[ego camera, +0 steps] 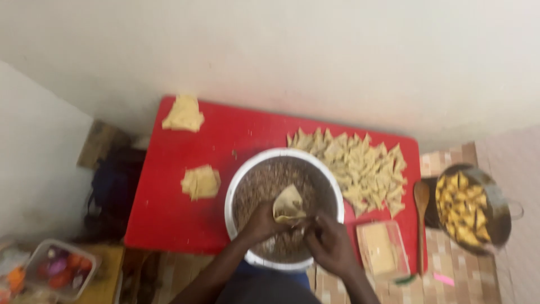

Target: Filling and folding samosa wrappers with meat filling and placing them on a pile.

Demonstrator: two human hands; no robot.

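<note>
Overhead view, blurred throughout. Red tabletop (pixel 169 214) against a pale wall, far left corner and both side edges visible, near edge partly covered by the arms.

Centre near edge: round white-rimmed bowl (pixel 236 186) of brown minced filling (pixel 264 180), its near rim overhanging the table edge and partly hidden behind the wrists. Above the filling, left hand (pixel 261 222) cupping a folded cone of pale pastry sheet (pixel 288 204), fingers curled shut around its lower part; cone open upward, contents not discernible. Right hand (pixel 332 242) just beside it at the cone's lower right, fingertips bunched together at the pastry edge; whether pinching the pastry or a bit of filling impossible to tell through blur.

Far right part of the tabletop: heap of folded triangular pastries (pixel 360 166), uncooked, pale, single pieces hard to separate. Far left corner: stack of pastry sheets (pixel 183 114); second stack (pixel 200 182) just left of the bowl. Near right corner: clear lidded box (pixel 382 247) with pale contents, unidentifiable.

Off the right edge: wooden spoon (pixel 421 197) and a metal pot (pixel 500 208) of golden fried triangles (pixel 464 211). Lower left corner of view: clear container (pixel 59 270) with red and purple items, cut off by the frame.
</note>
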